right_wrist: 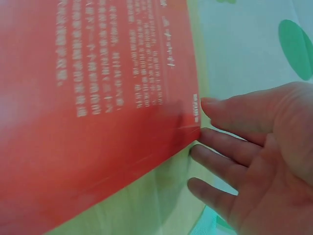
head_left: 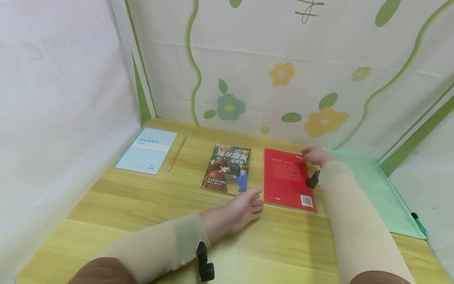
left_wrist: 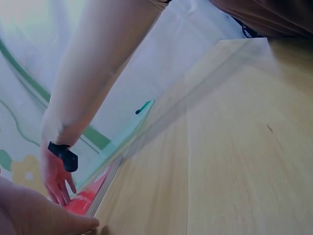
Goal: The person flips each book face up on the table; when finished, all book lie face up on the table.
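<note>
A red book lies flat with its back cover up, a barcode at the lower right. At its far right corner is my right hand. The right wrist view shows the thumb and index finger of that hand against the corner, the fingers nearly straight. My left hand rests at the book's near left corner, fingers loosely extended. Just above the left hand lies a comic-style book with illustrated figures. In the left wrist view, the left thumb appears close to the red book's edge.
A pale blue notebook marked "Gambit" and a pencil lie at the table's left. A translucent green zip pouch is at the right, partly behind the right forearm. Printed fabric walls border the wooden table.
</note>
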Motion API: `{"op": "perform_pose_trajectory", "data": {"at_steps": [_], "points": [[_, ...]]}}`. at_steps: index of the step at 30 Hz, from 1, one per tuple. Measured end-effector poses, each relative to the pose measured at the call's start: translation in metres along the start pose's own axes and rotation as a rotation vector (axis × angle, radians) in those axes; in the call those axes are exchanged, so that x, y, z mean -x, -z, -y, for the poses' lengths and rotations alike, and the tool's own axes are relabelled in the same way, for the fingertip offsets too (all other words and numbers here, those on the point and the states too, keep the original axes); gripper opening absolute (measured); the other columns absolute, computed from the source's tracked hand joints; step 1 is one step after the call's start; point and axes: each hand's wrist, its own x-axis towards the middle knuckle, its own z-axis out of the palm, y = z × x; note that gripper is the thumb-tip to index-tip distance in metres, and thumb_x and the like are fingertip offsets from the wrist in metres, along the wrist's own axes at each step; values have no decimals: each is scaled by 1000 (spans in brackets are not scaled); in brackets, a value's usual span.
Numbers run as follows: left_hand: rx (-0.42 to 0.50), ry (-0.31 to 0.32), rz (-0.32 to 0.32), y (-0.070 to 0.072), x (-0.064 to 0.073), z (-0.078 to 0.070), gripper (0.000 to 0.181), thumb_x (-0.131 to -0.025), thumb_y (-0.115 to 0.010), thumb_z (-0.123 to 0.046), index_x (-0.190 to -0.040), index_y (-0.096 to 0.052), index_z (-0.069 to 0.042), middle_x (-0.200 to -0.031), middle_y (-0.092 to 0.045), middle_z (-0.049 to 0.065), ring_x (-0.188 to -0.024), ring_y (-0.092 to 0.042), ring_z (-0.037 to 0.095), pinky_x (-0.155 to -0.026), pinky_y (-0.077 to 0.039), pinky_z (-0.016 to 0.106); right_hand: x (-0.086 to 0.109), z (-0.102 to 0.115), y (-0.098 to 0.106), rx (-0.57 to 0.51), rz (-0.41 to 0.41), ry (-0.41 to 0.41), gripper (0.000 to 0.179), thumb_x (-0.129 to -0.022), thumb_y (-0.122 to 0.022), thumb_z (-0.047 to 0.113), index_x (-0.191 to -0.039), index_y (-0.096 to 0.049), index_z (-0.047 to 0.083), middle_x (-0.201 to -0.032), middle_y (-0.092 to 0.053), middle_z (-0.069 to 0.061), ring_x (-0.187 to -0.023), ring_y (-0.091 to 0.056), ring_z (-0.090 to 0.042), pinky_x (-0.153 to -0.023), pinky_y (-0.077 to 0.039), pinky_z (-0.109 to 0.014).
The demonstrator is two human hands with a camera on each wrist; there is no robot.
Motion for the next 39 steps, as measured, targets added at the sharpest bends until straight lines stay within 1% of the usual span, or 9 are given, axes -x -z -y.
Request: {"op": "perform_pose_trajectory", "data": {"at_steps": [6,13,18,22,23,30,32,36,39], "points": [[32,-20,-18,-5,-3,1,84,-102,-43,-43,-150,-3,13,-152,-15,39,-142,-18,51,-116,-17,58,-3,-1,-8,-30,-34,-60,75,-89,-73,26,-145,-36,-8,-140,-44,-31,-127,-41,-47,-105,-38,-60],[61,-23,-44,-8,-4,2,86,-101,-45,-43,-149,-3,16,-151,-16,41,-141,-18,52,-115,-18,59,-3,1,-13,13,-65,-49,75,-88,-73,21,-144,-34,-10,-138,-45,-33,-126,-44,-48,-106,-37,-60],[123,-3,-98,-8,-6,-1,86,-100,-48,-42,-148,-7,17,-149,-21,42,-139,-24,52,-111,-24,64,-2,5,-17,-6,-89,-70,76,-88,-74,21,-146,-33,-8,-139,-45,-32,-124,-45,-46,-105,-39,-58],[186,12,-145,-6,-8,-3,89,-98,-53,-42,-147,-9,17,-145,-25,44,-136,-29,53,-106,-30,68,2,7,-18,-58,-81,-107,76,-88,-74,23,-146,-33,-4,-139,-44,-28,-123,-44,-44,-102,-42,-58],[189,15,-152,-6,-8,-3,89,-97,-54,-42,-147,-9,17,-145,-26,44,-136,-30,53,-104,-32,69,3,7,-18,-45,-84,-101,76,-88,-74,23,-146,-33,-5,-139,-44,-29,-123,-45,-44,-102,-42,-58],[164,13,-213,-7,-14,2,86,-98,-54,-37,-148,-9,17,-145,-25,43,-133,-37,50,-102,-39,65,2,8,-22,-82,-95,-162,77,-86,-77,23,-148,-35,3,-139,-44,-24,-120,-46,-42,-96,-47,-58],[143,9,-233,-9,-16,3,83,-99,-52,-35,-148,-10,16,-145,-27,42,-132,-40,49,-101,-41,62,0,7,-23,-36,-102,-139,74,-87,-76,23,-146,-38,2,-136,-47,-24,-119,-46,-42,-97,-45,-58],[87,11,-256,-10,-21,5,73,-101,-50,-28,-146,-17,18,-140,-39,40,-127,-47,46,-100,-46,56,-6,5,-21,53,-111,-91,67,-88,-75,22,-140,-43,-5,-131,-51,-27,-118,-49,-43,-101,-42,-58],[49,22,-272,-9,-24,4,65,-101,-51,-23,-142,-25,20,-131,-50,36,-121,-54,44,-96,-51,52,-6,6,-19,71,-98,-78,66,-88,-74,20,-138,-41,-7,-131,-50,-29,-119,-49,-44,-102,-41,-58]]}}
